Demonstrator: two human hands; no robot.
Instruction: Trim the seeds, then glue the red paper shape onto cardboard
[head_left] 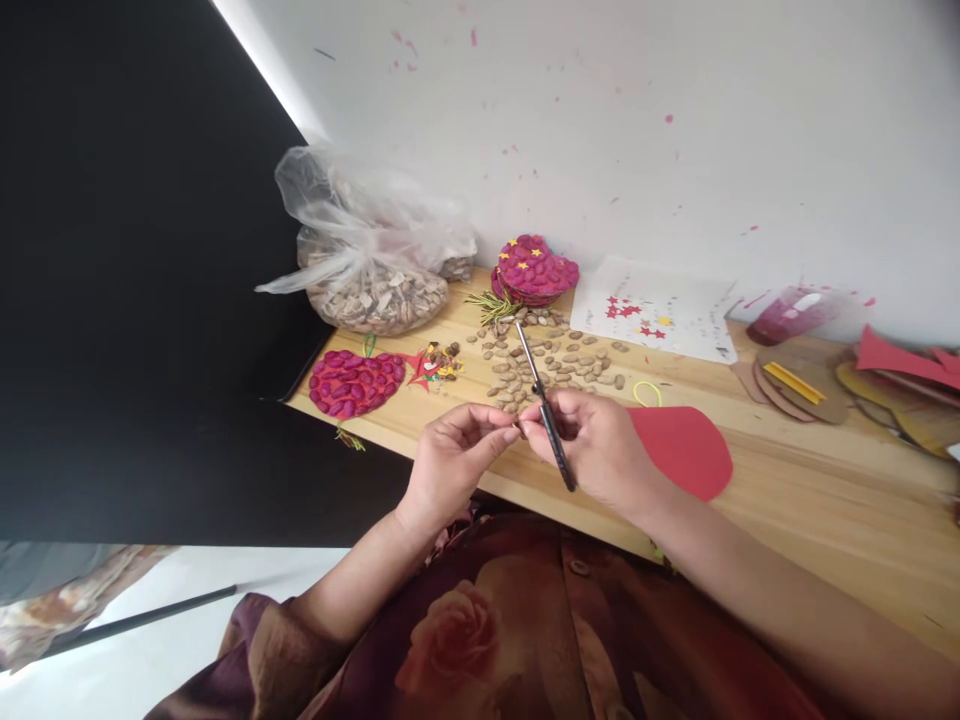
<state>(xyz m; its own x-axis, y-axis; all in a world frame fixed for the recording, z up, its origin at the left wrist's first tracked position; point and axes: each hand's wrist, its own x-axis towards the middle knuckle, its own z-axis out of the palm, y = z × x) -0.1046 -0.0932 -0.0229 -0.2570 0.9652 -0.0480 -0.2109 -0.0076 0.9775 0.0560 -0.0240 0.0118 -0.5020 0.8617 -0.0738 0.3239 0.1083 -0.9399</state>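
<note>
My left hand (459,458) is closed in a pinch, thumb against forefinger, over the table's front edge. A small brownish piece shows at its fingertips, too small to name. My right hand (592,440) meets it there with its own fingertips. A pair of scissors (556,445) with black handles rests in my right hand, its silver blades pointing away from me. Just beyond my fingers lie many loose tan nut shells (581,362). Partly behind my right hand and forearm is a red card shape (686,450) with a yellow loop (646,394).
At the left sits a magenta shell-covered ornament (357,384), beside colourful scraps (439,366). Behind are a plastic bag (379,300) of shells, stacked magenta pieces (534,272) with yellow stars, and paper (600,300) bearing red stars. A stained cup (784,315) and cardboard pieces (814,385) lie right.
</note>
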